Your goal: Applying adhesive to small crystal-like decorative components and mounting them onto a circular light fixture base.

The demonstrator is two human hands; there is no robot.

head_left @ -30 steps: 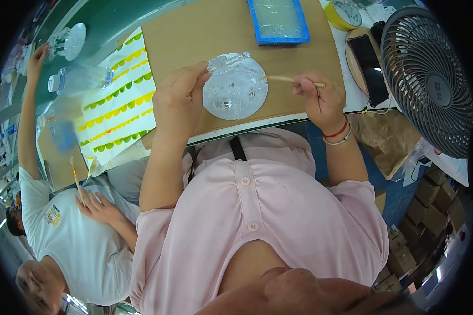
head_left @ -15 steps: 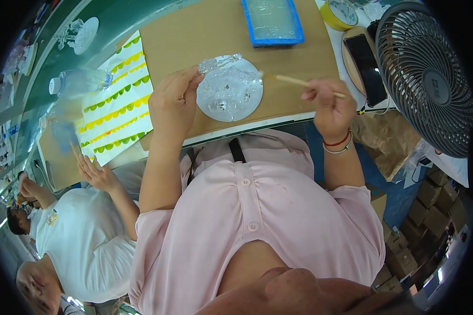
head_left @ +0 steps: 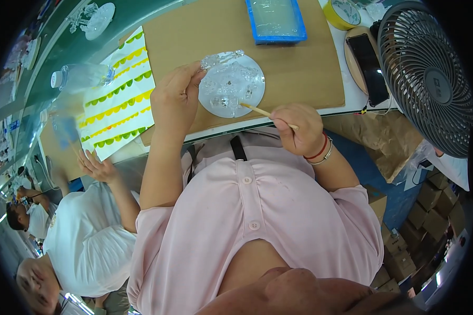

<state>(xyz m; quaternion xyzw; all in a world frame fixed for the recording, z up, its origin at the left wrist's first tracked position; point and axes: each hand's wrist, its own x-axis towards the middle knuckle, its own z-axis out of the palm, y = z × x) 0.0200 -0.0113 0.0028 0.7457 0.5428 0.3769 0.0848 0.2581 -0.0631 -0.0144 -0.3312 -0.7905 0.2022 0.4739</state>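
Observation:
A round whitish disc (head_left: 255,64) lies on brown cardboard, with several clear, faceted pieces (head_left: 228,84) on it. At its upper left, the fingers of my left hand (head_left: 174,94) pinch the end of a long clear piece (head_left: 222,59) that lies across the disc's far edge. My right hand (head_left: 301,128) is closed around a thin wooden stick (head_left: 258,110). The stick's far tip meets the near right part of the disc, beside the clear pieces there. Whether the tip presses on a piece is too small to tell.
A blue tray (head_left: 256,40) with a pale translucent filling stands beyond the disc. Rightward are yellow tape (head_left: 341,14), a dark phone (head_left: 368,68) and a fan (head_left: 431,79). Leftward lie a patterned sheet (head_left: 118,100) and a plastic bottle (head_left: 84,76); a co-worker's hand (head_left: 98,167) is nearby.
My right hand has moved left and toward me with the stick, whose tip has shifted from beside the disc's right edge to its near part. My left hand keeps its pinch.

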